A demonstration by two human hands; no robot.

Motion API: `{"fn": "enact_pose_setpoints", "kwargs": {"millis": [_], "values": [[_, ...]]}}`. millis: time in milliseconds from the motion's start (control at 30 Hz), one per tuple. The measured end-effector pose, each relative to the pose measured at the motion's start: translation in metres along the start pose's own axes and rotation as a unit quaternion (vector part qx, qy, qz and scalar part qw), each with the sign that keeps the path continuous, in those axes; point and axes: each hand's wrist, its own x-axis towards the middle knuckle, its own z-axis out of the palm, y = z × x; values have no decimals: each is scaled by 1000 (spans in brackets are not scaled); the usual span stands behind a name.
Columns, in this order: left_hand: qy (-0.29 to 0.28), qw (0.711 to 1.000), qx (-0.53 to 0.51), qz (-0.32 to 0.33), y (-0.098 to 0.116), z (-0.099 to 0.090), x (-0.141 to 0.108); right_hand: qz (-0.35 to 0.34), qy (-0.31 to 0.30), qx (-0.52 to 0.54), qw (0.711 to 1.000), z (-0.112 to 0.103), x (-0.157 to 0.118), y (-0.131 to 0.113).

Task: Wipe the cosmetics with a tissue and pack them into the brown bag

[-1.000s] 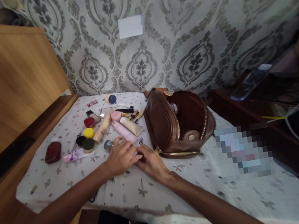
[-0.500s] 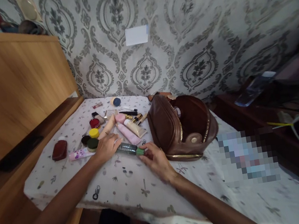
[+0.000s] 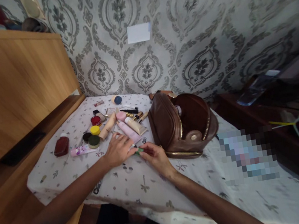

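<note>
My left hand (image 3: 120, 149) is closed over a dark bottle with a green cap (image 3: 139, 150), hiding most of its body. The fingertips of my right hand (image 3: 156, 159) pinch the cap end. Just beyond my left hand lie a pink tube (image 3: 127, 131) and a cream tube (image 3: 136, 125). To its left are a dark green-lidded jar (image 3: 94, 141), a yellow-lidded jar (image 3: 94, 130) and a white and purple tube (image 3: 83, 150). A brown leather bag (image 3: 165, 124) stands unzipped and gaping to the right of my right hand.
The patterned cloth (image 3: 141, 201) covers the table. Farther back are a red-lidded jar (image 3: 95, 120), a blue-capped bottle (image 3: 117, 100) and several cosmetics. A maroon case (image 3: 61, 146) sits at left by a wooden cabinet (image 3: 17, 73). A blurred-out item (image 3: 247, 156) lies at right.
My left hand has slid right along the bottle towards the cap, covering the body that showed before. My right hand stays at the cap. The view has shifted slightly.
</note>
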Motion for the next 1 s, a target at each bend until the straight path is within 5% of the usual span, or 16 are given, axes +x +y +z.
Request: {"fn": "enact_pose_setpoints", "kwargs": {"millis": [167,400,667,1000], "values": [[-33,998,-21,42,11,-1,4,-69,-2,-111,991,-1,-5,-2],[-78,991,-58,-96,-38,-12,-21,-130,-18,-179,975,-4,-7,-12],[-44,985,-112,-128,-48,-3,-34,-49,-38,-173,983,-6,-4,-4],[-13,976,-157,-152,-45,-5,-31,-48,-76,-210,973,-4,-10,-21]]}}
